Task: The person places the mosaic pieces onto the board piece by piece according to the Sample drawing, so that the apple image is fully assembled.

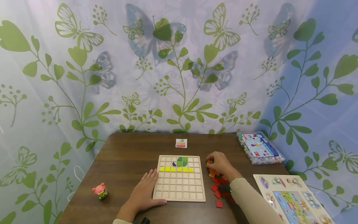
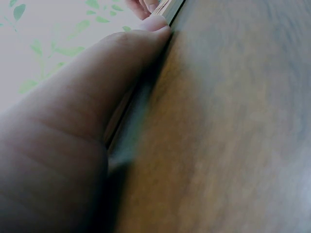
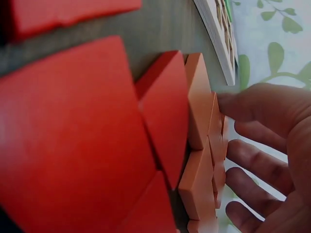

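A wooden grid board (image 1: 179, 186) lies on the table, with yellow pieces (image 1: 183, 169) across one row and green pieces (image 1: 182, 161) and a small dark blue piece (image 1: 174, 164) above them. My left hand (image 1: 144, 191) rests at the board's left edge, fingers extended, thumb by its lower left corner. Right of the board, my right hand (image 1: 221, 163) reaches with bent fingers to the orange tiles (image 1: 212, 173). In the right wrist view its thumb (image 3: 262, 103) is at the orange tiles (image 3: 197, 182); whether it pinches one is unclear. Red tiles (image 1: 219, 203) lie nearer me.
A small printed pattern card (image 1: 181, 143) lies behind the board. At the back right is a clear plastic box (image 1: 260, 147), with a picture puzzle board (image 1: 293, 199) in front of it. A pink toy figure (image 1: 100, 190) stands at the left.
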A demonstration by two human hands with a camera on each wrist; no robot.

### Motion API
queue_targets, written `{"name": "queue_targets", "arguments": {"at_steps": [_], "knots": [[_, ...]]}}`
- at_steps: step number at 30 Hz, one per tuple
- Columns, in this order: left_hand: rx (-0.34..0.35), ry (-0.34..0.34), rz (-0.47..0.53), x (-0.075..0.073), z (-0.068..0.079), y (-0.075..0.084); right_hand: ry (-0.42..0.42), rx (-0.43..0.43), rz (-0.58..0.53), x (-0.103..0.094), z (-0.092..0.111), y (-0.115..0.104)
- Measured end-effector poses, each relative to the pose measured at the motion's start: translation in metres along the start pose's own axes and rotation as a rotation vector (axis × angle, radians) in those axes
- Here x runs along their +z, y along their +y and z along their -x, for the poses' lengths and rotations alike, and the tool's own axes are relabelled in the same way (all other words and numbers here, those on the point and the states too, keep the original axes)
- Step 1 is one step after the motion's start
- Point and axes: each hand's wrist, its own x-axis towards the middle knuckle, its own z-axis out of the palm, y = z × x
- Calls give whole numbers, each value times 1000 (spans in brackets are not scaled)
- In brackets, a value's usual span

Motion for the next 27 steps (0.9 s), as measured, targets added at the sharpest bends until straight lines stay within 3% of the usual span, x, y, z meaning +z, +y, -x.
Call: {"name": "queue_targets", "arguments": {"at_steps": [6,15,22,27], "knots": [[-3,1,-2,1,1,1,-4,7,13,2,1,-1],[-22,-19,10,1,0,-1,87,-54,30,11,4,-12],[-34,-46,8,-1,1,-1,125,-142,-67,34,8,-46],[-34,-47,10,-3,0,1,92,-237,-79,52,8,-77]]}}
